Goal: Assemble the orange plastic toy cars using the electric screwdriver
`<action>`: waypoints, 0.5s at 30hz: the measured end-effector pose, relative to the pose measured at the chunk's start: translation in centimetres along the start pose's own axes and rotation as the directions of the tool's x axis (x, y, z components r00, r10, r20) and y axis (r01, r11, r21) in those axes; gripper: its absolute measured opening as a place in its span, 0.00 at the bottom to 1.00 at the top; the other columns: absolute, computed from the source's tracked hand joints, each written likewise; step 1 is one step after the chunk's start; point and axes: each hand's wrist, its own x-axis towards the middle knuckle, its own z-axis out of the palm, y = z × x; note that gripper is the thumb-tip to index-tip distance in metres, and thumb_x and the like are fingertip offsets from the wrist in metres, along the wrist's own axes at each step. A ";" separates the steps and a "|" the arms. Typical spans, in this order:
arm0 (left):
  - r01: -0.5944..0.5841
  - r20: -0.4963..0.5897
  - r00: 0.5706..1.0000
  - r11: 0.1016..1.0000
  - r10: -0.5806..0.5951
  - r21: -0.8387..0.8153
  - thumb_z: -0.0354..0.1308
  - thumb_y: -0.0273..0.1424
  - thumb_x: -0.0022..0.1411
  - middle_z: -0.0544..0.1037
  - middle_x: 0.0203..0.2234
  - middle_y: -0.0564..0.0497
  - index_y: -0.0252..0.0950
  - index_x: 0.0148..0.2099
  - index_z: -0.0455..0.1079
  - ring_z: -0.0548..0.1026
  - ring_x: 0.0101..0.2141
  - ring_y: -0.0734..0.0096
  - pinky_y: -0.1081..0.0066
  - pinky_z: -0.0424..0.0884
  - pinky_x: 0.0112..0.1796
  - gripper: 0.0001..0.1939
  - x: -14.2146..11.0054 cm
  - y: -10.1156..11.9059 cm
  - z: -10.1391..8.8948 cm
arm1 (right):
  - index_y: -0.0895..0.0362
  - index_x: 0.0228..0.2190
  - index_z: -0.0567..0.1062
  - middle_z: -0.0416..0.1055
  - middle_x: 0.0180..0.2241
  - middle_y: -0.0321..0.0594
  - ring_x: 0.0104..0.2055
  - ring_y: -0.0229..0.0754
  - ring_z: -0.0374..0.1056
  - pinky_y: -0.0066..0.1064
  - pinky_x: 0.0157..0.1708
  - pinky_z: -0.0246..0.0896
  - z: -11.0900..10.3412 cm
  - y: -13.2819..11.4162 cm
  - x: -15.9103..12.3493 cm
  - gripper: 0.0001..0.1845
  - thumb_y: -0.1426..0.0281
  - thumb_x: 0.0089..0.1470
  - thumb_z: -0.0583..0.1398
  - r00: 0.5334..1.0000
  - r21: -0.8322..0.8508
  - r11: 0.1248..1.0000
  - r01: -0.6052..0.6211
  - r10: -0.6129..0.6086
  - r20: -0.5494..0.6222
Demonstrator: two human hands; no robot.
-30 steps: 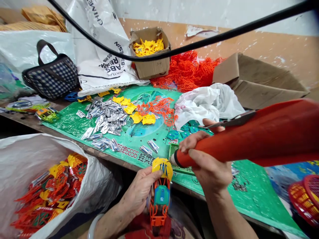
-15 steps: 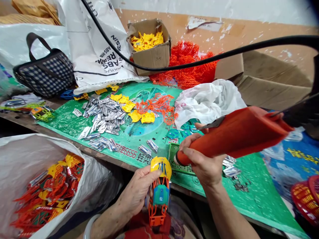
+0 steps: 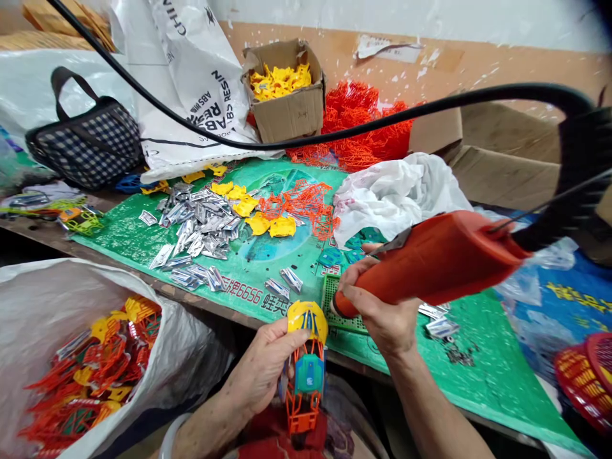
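My left hand [image 3: 265, 366] grips a small toy assembly [image 3: 305, 366] at my lap, below the table's front edge. The toy has an orange lattice frame, a blue middle piece and a yellow cap on top. My right hand [image 3: 382, 306] is wrapped around the front of an orange electric screwdriver [image 3: 430, 261]. Its dark tip sits just right of the yellow cap, over a green perforated tray [image 3: 335, 299]. A thick black cable [image 3: 306, 137] runs from the tool's rear across the whole view.
Silver foil pieces [image 3: 201, 229], yellow caps [image 3: 261, 220] and orange frames [image 3: 306, 204] lie on the green mat [image 3: 143, 236]. A white sack of finished toys [image 3: 86, 357] stands at lower left. A cardboard box of yellow parts [image 3: 287, 95], a checked bag [image 3: 86, 146] and a red basket [image 3: 588, 382] surround the work area.
The orange screwdriver has swung so that its rear points further back and its cable end shows. The left hand and toy have stayed nearly still.
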 end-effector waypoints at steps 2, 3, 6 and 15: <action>-0.009 0.000 1.000 1.000 0.009 -0.002 0.72 0.39 0.47 0.76 0.21 0.52 0.31 0.35 0.75 0.66 0.16 0.81 0.80 0.64 0.19 0.18 0.0 0.1 0.1 | 0.53 0.30 0.74 0.70 0.25 0.32 0.27 0.40 0.68 0.39 0.32 0.69 0.1 0.1 -0.1 0.10 0.73 0.42 0.67 1.000 -0.016 1.000 -0.001 0.001 0.001; -0.014 -0.002 1.000 1.000 0.014 -0.008 0.72 0.38 0.47 0.77 0.21 0.52 0.31 0.34 0.75 0.67 0.17 0.81 0.80 0.64 0.19 0.18 -0.1 0.2 0.1 | 0.54 0.29 0.74 0.70 0.25 0.32 0.28 0.40 0.68 0.38 0.32 0.69 0.1 0.2 -0.1 0.09 0.73 0.42 0.67 1.000 -0.023 1.000 -0.005 0.004 -0.003; -0.016 -0.005 1.000 1.000 0.016 -0.023 0.73 0.39 0.47 0.77 0.21 0.52 0.30 0.34 0.76 0.66 0.16 0.82 0.80 0.64 0.18 0.18 -0.1 0.2 0.2 | 0.54 0.25 0.73 0.70 0.25 0.33 0.27 0.40 0.67 0.37 0.31 0.67 0.2 -0.2 0.1 0.06 0.73 0.43 0.66 0.999 -0.001 1.000 -0.020 0.020 -0.036; -0.010 -0.034 0.999 0.999 0.008 -0.051 0.73 0.38 0.45 0.76 0.20 0.52 0.31 0.34 0.78 0.66 0.16 0.81 0.79 0.65 0.19 0.17 0.2 0.2 0.2 | 0.49 0.36 0.75 0.73 0.26 0.30 0.27 0.36 0.68 0.33 0.31 0.68 0.2 -5.1 0.4 0.18 0.79 0.43 0.65 1.000 0.335 0.942 -0.001 0.001 0.000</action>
